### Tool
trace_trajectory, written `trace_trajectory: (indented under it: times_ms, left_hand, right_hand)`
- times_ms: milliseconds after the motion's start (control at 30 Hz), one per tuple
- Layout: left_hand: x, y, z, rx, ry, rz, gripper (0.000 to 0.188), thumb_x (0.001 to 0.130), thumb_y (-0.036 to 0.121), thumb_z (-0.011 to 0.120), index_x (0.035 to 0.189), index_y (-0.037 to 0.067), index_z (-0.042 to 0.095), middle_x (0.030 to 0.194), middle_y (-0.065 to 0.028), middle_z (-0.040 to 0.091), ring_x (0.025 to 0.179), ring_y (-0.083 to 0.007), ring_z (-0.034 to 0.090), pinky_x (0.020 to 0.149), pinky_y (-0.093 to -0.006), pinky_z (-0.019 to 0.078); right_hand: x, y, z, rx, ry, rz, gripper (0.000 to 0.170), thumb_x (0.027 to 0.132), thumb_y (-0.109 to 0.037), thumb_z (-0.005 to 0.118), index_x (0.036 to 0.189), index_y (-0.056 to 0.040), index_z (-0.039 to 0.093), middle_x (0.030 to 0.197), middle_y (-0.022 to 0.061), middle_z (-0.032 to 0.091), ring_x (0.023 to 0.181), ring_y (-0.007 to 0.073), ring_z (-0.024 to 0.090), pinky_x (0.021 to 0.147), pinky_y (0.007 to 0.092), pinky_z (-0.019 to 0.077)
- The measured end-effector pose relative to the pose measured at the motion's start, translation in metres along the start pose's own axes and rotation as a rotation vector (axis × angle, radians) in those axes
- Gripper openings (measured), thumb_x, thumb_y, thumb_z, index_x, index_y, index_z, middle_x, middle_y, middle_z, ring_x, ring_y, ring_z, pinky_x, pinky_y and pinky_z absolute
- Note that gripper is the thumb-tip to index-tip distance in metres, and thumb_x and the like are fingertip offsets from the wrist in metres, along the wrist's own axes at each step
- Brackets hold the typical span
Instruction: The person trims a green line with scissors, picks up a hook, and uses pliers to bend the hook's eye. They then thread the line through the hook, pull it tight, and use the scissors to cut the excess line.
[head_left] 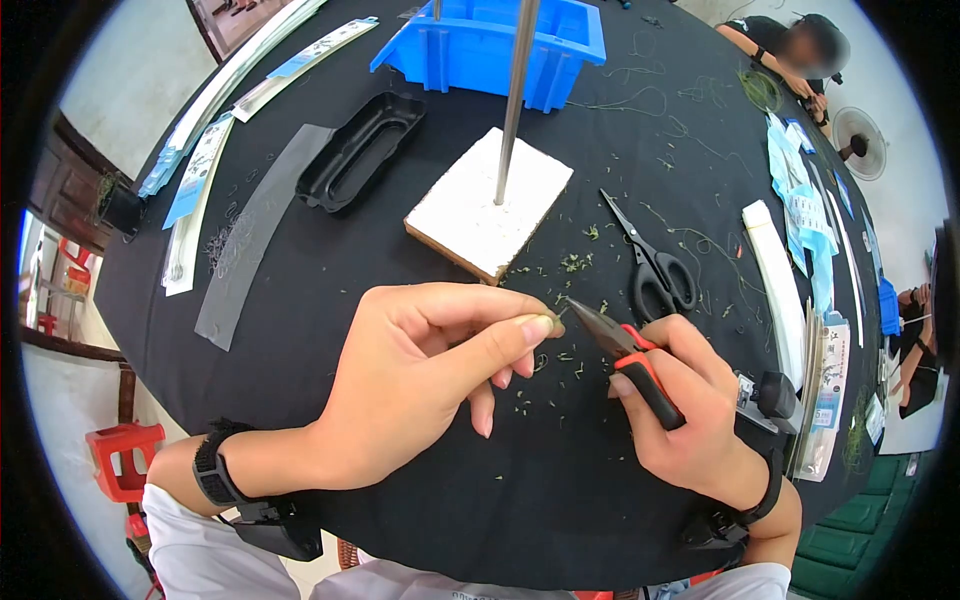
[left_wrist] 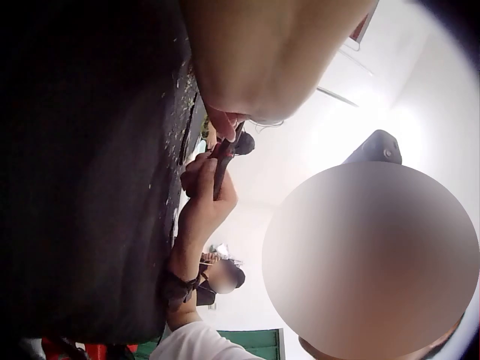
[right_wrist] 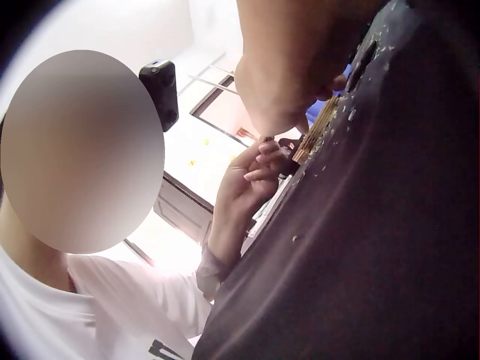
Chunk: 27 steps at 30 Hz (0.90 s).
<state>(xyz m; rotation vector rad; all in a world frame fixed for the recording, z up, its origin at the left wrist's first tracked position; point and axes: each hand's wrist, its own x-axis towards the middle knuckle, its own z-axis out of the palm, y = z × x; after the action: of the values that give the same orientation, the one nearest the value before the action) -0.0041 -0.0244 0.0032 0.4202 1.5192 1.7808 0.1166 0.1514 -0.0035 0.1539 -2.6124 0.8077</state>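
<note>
- At far left, packets (head_left: 203,165) bear pale-blue labels, their print too small to read.
- Left hand (head_left: 410,385): thumb and forefinger pinch a tiny greenish piece (head_left: 560,317) above the cloth (head_left: 420,530).
- Just right of it, the tips of red-and-black pliers (head_left: 642,372).
- Right hand (head_left: 690,425): fingers curled round the handles.
- Far right, a wrapper (head_left: 828,400) shows a column of dark characters, not clearly legible.

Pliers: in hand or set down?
In hand: the right hand grips the pliers by their red-and-black handle.

Curved, dark edges — white wrist-view glare
</note>
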Motion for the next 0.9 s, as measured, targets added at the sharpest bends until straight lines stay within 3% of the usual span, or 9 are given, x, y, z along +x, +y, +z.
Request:
trace_trajectory:
  times_ms: [233, 433, 567, 633, 833, 900]
  left_hand:
    - [0.001, -0.001, -0.001, 0.014, 0.023, -0.011, 0.017, 0.086, 0.01, 0.061, 0.093, -0.006, 0.066, 0.068, -0.0081, 0.059, 0.053, -0.008, 0.054, 0.039, -0.0192, 0.0449]
    - [-0.001, -0.002, -0.002, 0.032, 0.082, 0.058, 0.015, 0.086, 0.008, 0.061, 0.091, -0.005, 0.066, 0.069, -0.0084, 0.06, 0.055, -0.0082, 0.055, 0.039, -0.0191, 0.0454]
    - [-0.003, 0.0, 0.001, 0.124, 0.096, 0.135, 0.013, 0.085, 0.004, 0.06, 0.09, -0.006, 0.065, 0.072, -0.0106, 0.061, 0.058, -0.0092, 0.057, 0.04, -0.0187, 0.0463]
    - [-0.004, -0.002, 0.003, 0.178, 0.095, 0.213, 0.012, 0.084, 0.001, 0.06, 0.09, -0.007, 0.065, 0.075, -0.0118, 0.062, 0.059, -0.0099, 0.058, 0.041, -0.0184, 0.0469]
    - [-0.005, -0.002, 0.002, 0.225, 0.03, 0.208, 0.011, 0.084, 0.0, 0.059, 0.089, -0.008, 0.065, 0.076, -0.0127, 0.062, 0.06, -0.0099, 0.059, 0.042, -0.0182, 0.048]
    - [-0.005, -0.003, 0.002, 0.204, 0.033, 0.174, 0.011, 0.084, 0.004, 0.062, 0.089, -0.005, 0.066, 0.077, -0.0077, 0.064, 0.058, -0.0064, 0.057, 0.042, -0.0171, 0.0456]
  right_hand:
    - [0.001, -0.004, -0.002, 0.07, -0.061, 0.088, 0.015, 0.072, 0.0, 0.069, 0.085, 0.0026, 0.062, 0.076, 0.0101, 0.051, 0.058, 0.0211, 0.051, 0.05, 0.0294, 0.041]
    - [0.003, -0.007, -0.008, 0.247, -0.083, 0.21, 0.016, 0.078, -0.004, 0.063, 0.094, 0.0008, 0.064, 0.095, 0.0133, 0.058, 0.08, 0.0235, 0.058, 0.069, 0.0305, 0.0465]
    - [0.0, -0.009, -0.015, 0.232, -0.205, 0.195, 0.019, 0.079, -0.006, 0.063, 0.096, 0.0011, 0.064, 0.104, 0.0154, 0.058, 0.091, 0.0267, 0.057, 0.079, 0.034, 0.0458]
    - [0.002, -0.011, -0.015, 0.219, -0.212, 0.175, 0.019, 0.078, -0.006, 0.064, 0.096, 0.0012, 0.064, 0.103, 0.0155, 0.058, 0.09, 0.0268, 0.057, 0.078, 0.0338, 0.0461]
    - [0.001, -0.011, -0.012, 0.187, -0.219, 0.155, 0.018, 0.075, -0.006, 0.067, 0.091, 0.0011, 0.063, 0.095, 0.0139, 0.057, 0.081, 0.0261, 0.057, 0.072, 0.0344, 0.0461]
    - [0.001, -0.01, -0.012, 0.167, -0.219, 0.131, 0.017, 0.074, -0.006, 0.067, 0.089, 0.0014, 0.062, 0.09, 0.0133, 0.057, 0.076, 0.0255, 0.056, 0.068, 0.0341, 0.0458]
